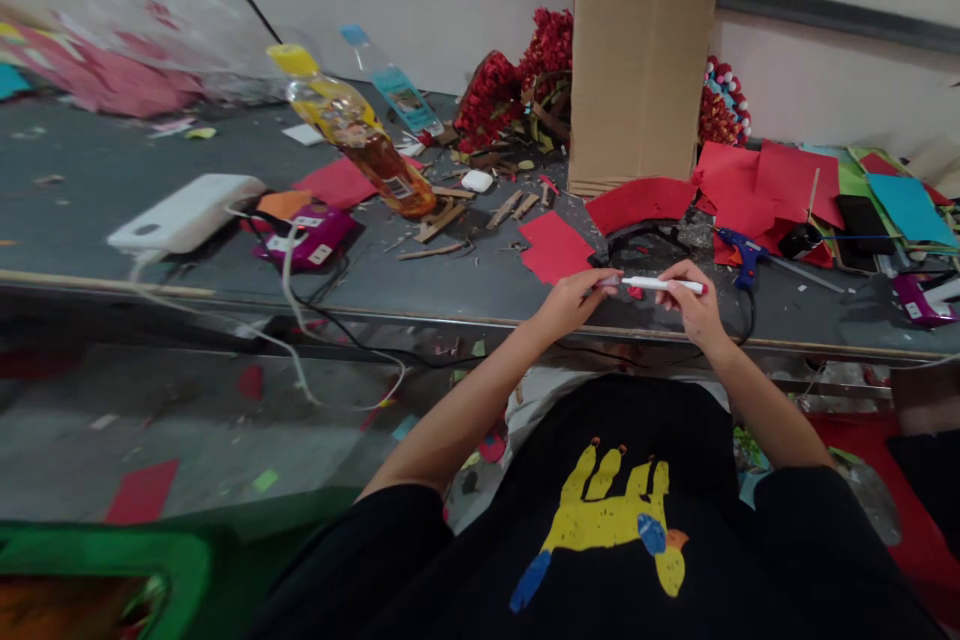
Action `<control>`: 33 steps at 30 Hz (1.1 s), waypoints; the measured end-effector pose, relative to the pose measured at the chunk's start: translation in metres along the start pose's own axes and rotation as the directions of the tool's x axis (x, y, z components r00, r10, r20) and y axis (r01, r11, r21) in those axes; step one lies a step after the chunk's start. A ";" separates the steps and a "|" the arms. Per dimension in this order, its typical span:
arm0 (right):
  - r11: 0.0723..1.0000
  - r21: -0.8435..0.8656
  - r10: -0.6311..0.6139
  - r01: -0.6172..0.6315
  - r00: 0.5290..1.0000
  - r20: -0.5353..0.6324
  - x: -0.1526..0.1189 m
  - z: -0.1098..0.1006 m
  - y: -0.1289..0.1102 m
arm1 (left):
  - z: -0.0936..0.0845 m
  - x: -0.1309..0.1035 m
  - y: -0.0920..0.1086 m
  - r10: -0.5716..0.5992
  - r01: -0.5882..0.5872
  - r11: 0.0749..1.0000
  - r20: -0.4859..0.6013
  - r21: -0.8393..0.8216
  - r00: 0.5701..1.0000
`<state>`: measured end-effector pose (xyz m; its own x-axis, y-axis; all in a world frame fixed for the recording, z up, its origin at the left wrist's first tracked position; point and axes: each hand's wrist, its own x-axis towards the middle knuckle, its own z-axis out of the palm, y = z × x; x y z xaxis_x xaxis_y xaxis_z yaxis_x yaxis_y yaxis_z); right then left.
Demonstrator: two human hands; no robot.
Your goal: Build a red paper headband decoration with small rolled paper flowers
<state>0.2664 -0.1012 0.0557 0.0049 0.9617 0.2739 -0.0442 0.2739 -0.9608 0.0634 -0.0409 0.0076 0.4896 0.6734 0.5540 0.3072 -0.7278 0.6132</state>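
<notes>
Both forearms (480,390) point forward and inward; the left grip (592,292) and right grip (681,294) are near together, fingers (688,270) pinching.

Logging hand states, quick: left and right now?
Left hand: closed on a small piece at the marker's end; too blurred to identify.
Right hand: closed, holding the marker.
</notes>
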 end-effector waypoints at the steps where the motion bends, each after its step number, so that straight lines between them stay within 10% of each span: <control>1: 1.000 0.010 -0.019 0.019 0.999 -0.033 0.000 0.000 0.001 | 0.000 0.000 0.000 0.001 -0.001 1.000 0.003 -0.003 1.000; 24: 0.986 -0.160 -0.004 0.039 0.978 0.211 -0.008 0.012 0.002 | -0.009 -0.004 0.006 0.035 -0.046 0.994 0.113 0.101 0.993; 28: 0.968 -0.160 -0.216 0.195 0.968 -0.130 0.009 -0.031 -0.013 | -0.030 0.007 -0.011 -0.119 0.134 0.985 -0.136 0.105 0.983; 33: 0.862 -0.455 -0.460 0.224 0.723 -0.516 0.089 -0.111 -0.035 | -0.062 0.019 -0.055 -0.405 0.483 0.740 -0.264 0.468 0.875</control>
<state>0.3797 -0.0243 0.1085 0.5391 0.5727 0.6176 0.4180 0.4547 -0.7865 0.0052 0.0202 0.0189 0.0888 0.9186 0.3851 0.8459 -0.2737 0.4579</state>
